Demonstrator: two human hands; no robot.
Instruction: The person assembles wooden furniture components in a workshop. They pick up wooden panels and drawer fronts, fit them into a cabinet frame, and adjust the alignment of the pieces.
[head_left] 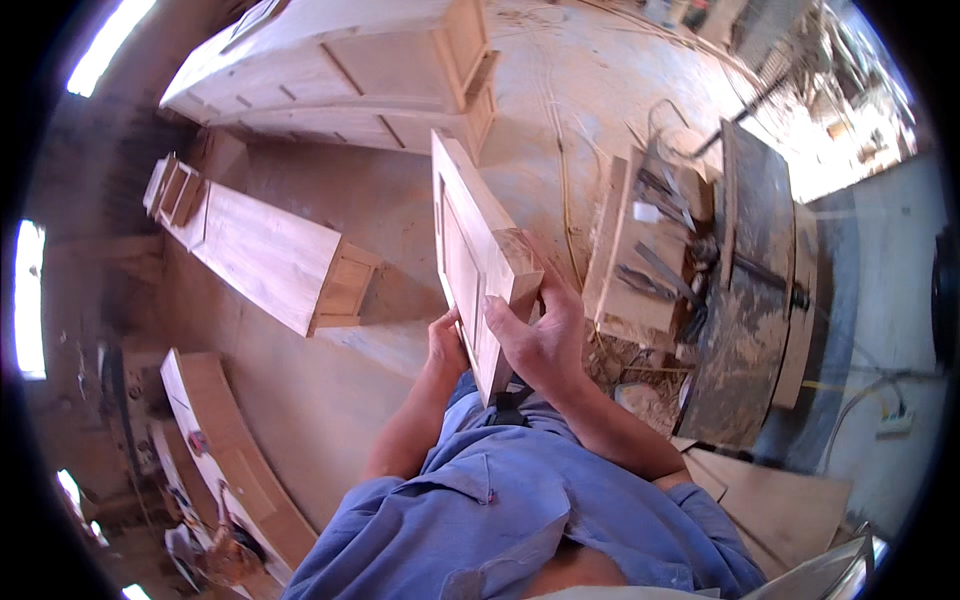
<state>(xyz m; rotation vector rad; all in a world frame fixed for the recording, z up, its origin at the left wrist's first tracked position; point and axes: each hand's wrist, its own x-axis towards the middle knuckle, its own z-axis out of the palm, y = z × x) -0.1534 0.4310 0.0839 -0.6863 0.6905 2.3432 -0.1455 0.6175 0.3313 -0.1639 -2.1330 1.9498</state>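
Note:
A pale wooden panelled cabinet door [468, 245] stands on edge in front of my body, its long side pointing away from me. My right hand [545, 335] is closed around its near upper corner, thumb on the panelled face and fingers over the outer edge. Lower down, my left hand [450, 340] grips the left side of the door near its bottom edge. Part of the left hand's fingers is hidden behind the wood.
Large wooden cabinets [370, 60] lie at the far left, with a long narrow wooden piece [265, 245] nearer. A wooden tool box [640, 250] with pliers stands right, beside a worn dark workbench [740, 330]. Another long board [235, 450] lies at left. A cable [562, 170] crosses the dusty floor.

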